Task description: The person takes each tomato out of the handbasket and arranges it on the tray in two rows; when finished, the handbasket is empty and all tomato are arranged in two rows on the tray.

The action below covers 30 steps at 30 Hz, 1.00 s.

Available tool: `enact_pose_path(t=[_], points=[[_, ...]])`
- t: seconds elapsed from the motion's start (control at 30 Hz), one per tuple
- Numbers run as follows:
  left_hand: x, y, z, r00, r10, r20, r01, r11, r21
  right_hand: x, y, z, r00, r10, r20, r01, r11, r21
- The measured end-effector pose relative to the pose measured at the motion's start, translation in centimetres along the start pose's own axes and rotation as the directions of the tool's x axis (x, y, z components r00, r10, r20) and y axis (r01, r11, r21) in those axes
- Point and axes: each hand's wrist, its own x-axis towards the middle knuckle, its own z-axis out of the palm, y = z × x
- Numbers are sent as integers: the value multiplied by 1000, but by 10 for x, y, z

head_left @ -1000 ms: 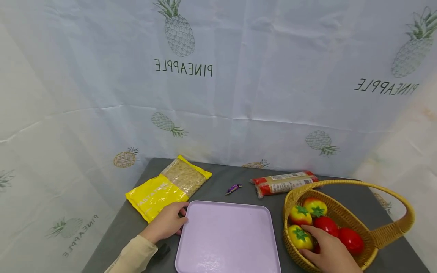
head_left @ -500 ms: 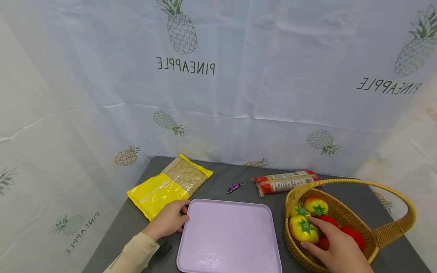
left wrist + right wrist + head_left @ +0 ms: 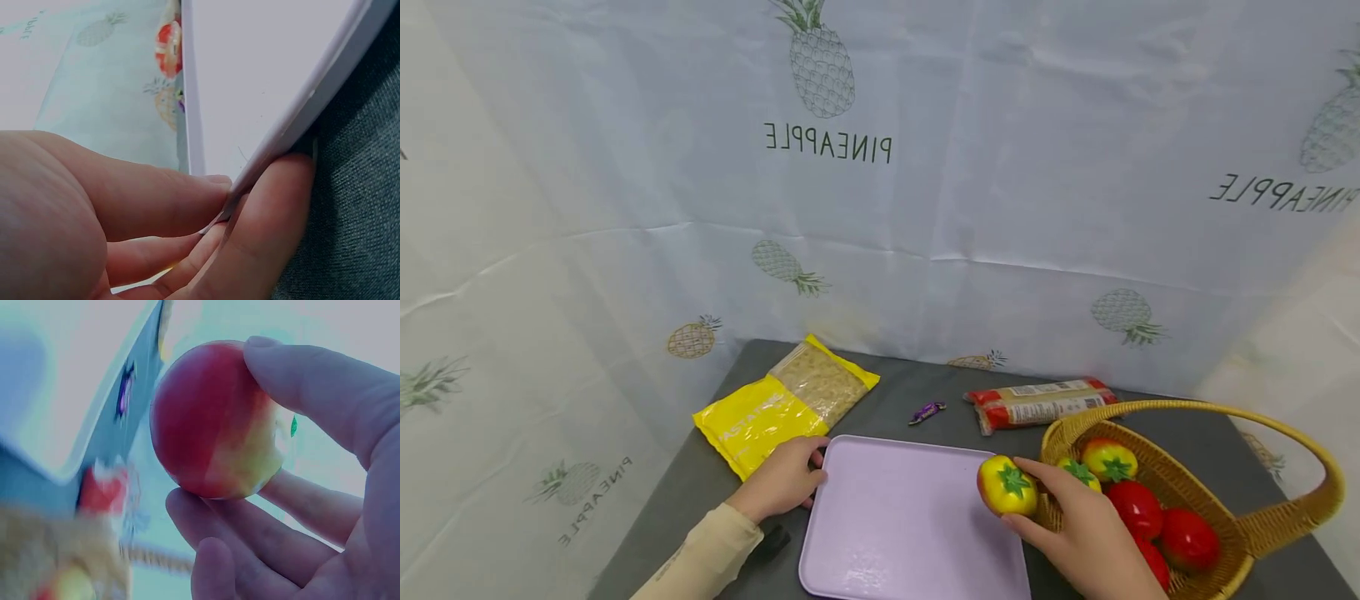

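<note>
Now the right hand (image 3: 1086, 533) grips a yellow-red toy tomato (image 3: 1007, 486) over the flat lilac plastic tray's (image 3: 895, 533) right edge, just outside the woven wicker basket (image 3: 1240, 533); the left hand (image 3: 782, 482) pinches the tray's left rim. Carrying step, seemingly; next calls for lowering it onto the tray.

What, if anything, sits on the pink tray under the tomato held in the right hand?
Nothing visible. The right hand holds the yellow-red tomato over the right edge of the pink tray, whose surface is bare. The left hand grips only the tray's left edge.
</note>
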Motion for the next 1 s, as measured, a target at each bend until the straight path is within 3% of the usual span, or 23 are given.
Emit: enact_pose_path(t=[0.37,0.57,0.8,1.0], points=[[4,2,4,999,21,-39,-20,1000,14,41,-37,50,992,-116,-45,119,991,63],[3,2,3,999,32,-33,-32,999,2,59,-48,80,974,-214,-77,220,972,85],[1,-1,2,999,29,-30,-29,1000,-9,71,-64,106,947,-315,-60,319,944,84],[0,-1,2,999,40,-18,-41,999,-18,78,-76,118,946,-322,-35,323,939,119]])
